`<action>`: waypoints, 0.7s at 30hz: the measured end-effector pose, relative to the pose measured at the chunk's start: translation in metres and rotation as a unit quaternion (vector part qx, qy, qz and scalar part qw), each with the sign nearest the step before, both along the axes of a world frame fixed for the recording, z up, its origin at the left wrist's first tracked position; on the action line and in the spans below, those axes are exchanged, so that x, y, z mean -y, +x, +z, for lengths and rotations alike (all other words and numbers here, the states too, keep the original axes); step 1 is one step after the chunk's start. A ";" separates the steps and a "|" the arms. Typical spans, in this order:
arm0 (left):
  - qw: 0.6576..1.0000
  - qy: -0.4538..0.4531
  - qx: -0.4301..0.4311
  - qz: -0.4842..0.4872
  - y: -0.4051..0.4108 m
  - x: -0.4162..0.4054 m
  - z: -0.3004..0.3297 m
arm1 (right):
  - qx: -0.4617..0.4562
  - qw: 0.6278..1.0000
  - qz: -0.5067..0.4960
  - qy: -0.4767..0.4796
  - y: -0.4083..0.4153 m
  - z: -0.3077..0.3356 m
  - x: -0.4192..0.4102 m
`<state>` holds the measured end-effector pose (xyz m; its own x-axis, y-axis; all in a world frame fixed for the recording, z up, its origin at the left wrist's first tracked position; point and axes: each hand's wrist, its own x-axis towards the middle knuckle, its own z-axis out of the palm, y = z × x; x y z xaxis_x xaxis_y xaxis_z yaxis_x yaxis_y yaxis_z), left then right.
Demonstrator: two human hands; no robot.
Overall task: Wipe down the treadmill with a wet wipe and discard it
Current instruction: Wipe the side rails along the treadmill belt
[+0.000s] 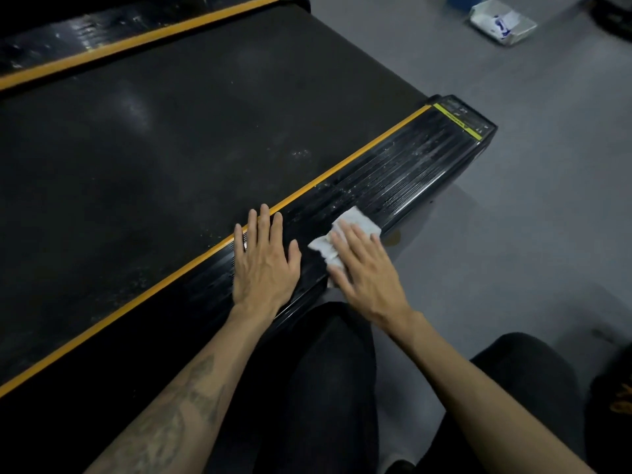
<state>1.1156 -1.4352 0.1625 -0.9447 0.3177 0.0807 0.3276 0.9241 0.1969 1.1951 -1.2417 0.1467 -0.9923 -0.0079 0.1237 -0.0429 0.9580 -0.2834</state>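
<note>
Both hands lie flat on the treadmill rail (393, 172) (fingers straight): left hand (265, 265) bare, right hand (367, 271) pressing the wet wipe (342, 234).

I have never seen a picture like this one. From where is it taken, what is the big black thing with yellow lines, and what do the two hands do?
There is one picture, taken by a camera worn on a person's head, looking down at their own arms and knees. The big black thing is a treadmill: the wide dark belt runs between two side rails edged with yellow stripes. The left hand rests flat on the near rail, holding nothing. The right hand presses a white wet wipe onto the same rail with straight fingers. White specks show on the rail beyond the wipe. On the grey floor, at the top right, lies a white packet, possibly the wipes pack; its print is too small to read.
</note>
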 end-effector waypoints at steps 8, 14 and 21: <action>0.999 -0.035 -0.010 0.004 0.000 -0.004 0.004 | -0.007 0.999 -0.046 -0.025 -0.016 0.001 0.025; 0.999 -0.039 -0.011 0.002 -0.001 -0.006 0.005 | -0.039 0.998 -0.052 -0.001 -0.031 0.000 -0.026; 0.999 -0.038 -0.009 0.007 -0.002 -0.007 0.005 | -0.020 1.000 0.015 -0.006 -0.018 0.000 0.016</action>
<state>1.1136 -1.4283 0.1672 -0.9475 0.3109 0.0745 0.3180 0.9406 0.1194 1.1768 -1.2575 0.1471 -0.9858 -0.0359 0.1640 -0.0834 0.9526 -0.2926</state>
